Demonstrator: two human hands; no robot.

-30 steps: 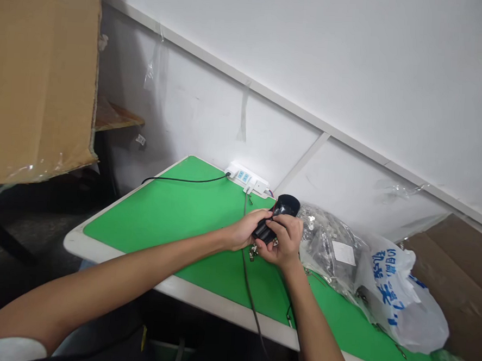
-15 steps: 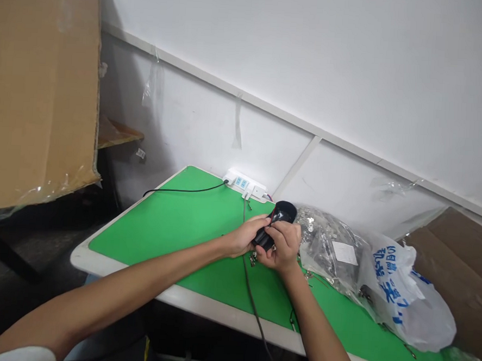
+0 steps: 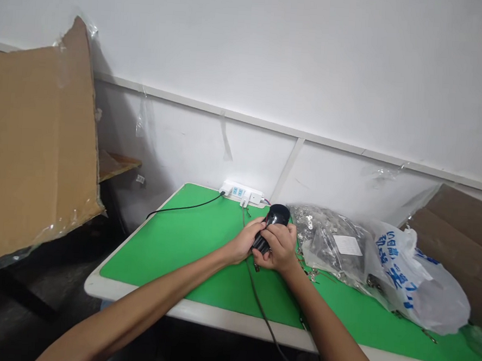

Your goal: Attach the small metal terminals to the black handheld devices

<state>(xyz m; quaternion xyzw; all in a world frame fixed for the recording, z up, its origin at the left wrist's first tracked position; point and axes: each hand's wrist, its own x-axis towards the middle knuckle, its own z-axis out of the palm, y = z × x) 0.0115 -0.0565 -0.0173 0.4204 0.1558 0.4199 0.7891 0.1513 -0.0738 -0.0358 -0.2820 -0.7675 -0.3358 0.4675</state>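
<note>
Both my hands meet over the middle of the green mat (image 3: 172,241), holding a glossy black rounded object (image 3: 278,216). Its domed end shows above my fingers, and the rest is hidden in my grip. My left hand (image 3: 242,244) wraps its near side, and my right hand (image 3: 280,248) covers it from the right. A dark cable (image 3: 262,307) runs beneath my hands and over the table's front edge. Small metal parts (image 3: 256,267) lie just below my hands.
A white power strip (image 3: 240,192) with a black cord (image 3: 186,204) stands at the back edge. To the right lie a transparent bag of metal parts (image 3: 331,241) and a white plastic bag with blue print (image 3: 416,284). Cardboard sheets (image 3: 34,157) stand at the left.
My view has swung level and upward, so the table sits lower in the picture. My hands have kept their hold on the black object, shifting only slightly.
</note>
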